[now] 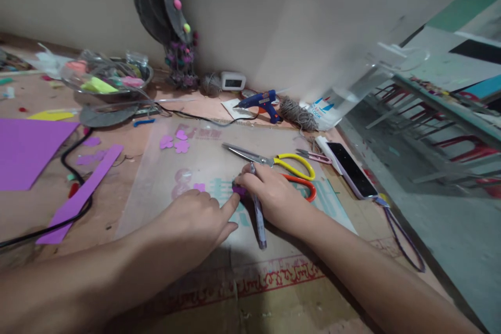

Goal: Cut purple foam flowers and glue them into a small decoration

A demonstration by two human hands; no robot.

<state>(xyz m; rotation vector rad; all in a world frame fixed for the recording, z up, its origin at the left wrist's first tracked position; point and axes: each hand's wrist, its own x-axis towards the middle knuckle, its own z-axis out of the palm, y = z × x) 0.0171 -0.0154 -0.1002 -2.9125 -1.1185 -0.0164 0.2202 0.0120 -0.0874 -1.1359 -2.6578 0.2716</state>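
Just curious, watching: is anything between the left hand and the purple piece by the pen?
Nothing visible: the left hand has its index fingertip at the purple piece. The pen in the right hand is to its right.

Right now my right hand [272, 193] covers part of the scissors [275, 160], and my fingers hide some of the small purple piece [240, 190]. Over left, the purple sheet [31, 154] runs out of view; the white device's display [233, 83] is unreadably small

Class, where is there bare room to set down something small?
Between the purple flowers and the scissors; also between the purple strip and the left hand. It is crowded around the right hand, pen and glue gun.
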